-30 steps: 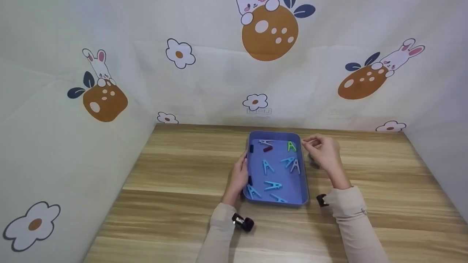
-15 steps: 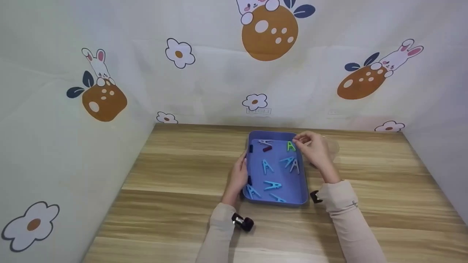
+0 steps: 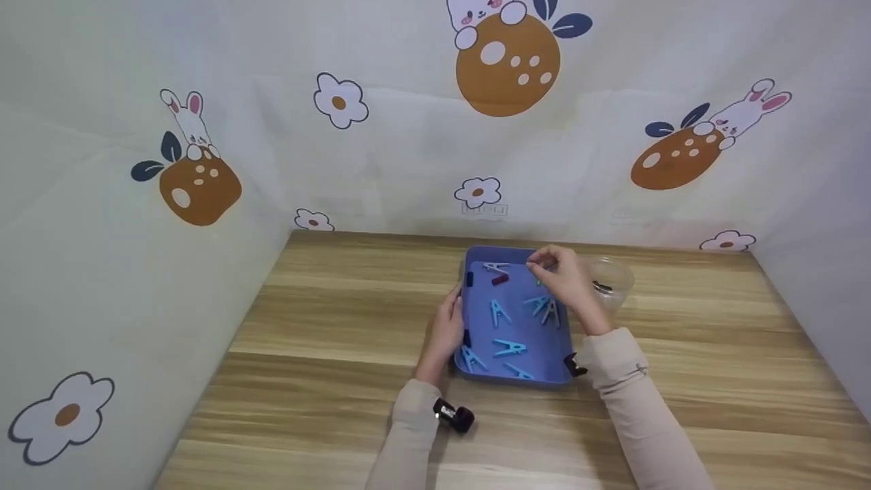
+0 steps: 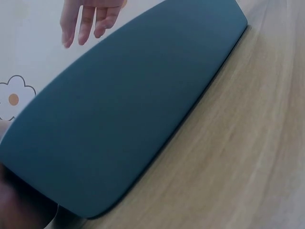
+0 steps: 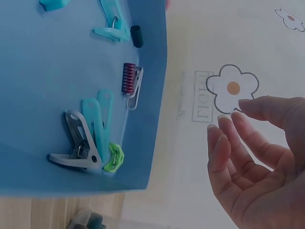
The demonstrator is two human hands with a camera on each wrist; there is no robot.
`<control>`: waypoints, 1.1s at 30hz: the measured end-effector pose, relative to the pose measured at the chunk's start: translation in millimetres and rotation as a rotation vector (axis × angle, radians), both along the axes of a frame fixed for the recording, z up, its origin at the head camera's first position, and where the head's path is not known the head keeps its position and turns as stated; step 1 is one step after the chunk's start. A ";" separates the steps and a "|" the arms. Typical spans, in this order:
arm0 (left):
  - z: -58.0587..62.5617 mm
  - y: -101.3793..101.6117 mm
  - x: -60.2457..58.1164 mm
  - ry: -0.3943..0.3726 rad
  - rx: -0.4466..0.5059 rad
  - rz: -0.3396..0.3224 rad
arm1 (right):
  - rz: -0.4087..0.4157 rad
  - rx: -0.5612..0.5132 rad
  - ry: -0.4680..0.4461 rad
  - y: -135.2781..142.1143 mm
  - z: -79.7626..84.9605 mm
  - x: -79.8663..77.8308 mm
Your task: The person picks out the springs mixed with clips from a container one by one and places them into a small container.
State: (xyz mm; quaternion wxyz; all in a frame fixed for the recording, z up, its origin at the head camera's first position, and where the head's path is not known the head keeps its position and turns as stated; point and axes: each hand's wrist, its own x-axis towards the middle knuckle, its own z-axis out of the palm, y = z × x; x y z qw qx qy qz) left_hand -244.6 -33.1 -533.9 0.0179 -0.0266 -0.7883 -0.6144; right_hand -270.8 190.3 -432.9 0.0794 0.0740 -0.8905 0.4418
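A blue rectangular tray (image 3: 515,373) holds several clothespins, among them a light blue clothespin (image 3: 500,313), a grey clothespin (image 5: 78,143) and a green clothespin (image 5: 114,157). Beside another grey clip (image 5: 136,88) lies a small ridged dark red cylinder (image 5: 128,78). My left hand (image 3: 446,330) rests along the tray's left wall, fingers fairly straight. Over the tray's far right corner hovers my right hand (image 3: 563,275), fingers loosely bent. Its thumb tip and fingertips come close together in the right wrist view, with nothing visible between them. In the head view it covers most of the green clothespin.
A clear round cup (image 3: 616,272) with small dark pieces inside stands just right of the tray. Small black cylinders, one of them a ridged black cylinder (image 5: 137,36), lie along the tray's left side. The wooden table (image 3: 326,327) meets a patterned backdrop (image 3: 401,163) behind.
My right hand has moved left, from beside the tray's right rim to over its far corner, uncovering the clear cup. The left hand stays at the tray's left wall.
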 end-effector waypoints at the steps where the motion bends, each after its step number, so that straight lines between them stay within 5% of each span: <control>1: -0.1 -0.2 0.1 0.003 0.000 0.000 | 0.002 0.002 -0.003 -1.5 -0.7 -0.8; 14: -1.9 -0.5 -2.4 0.049 -0.017 -0.003 | 0.017 0.062 0.043 -8.5 -12.4 -14.0; 33: -1.0 -0.9 -2.0 0.020 -0.008 -0.008 | 0.073 0.041 -0.023 -16.4 -26.2 -28.7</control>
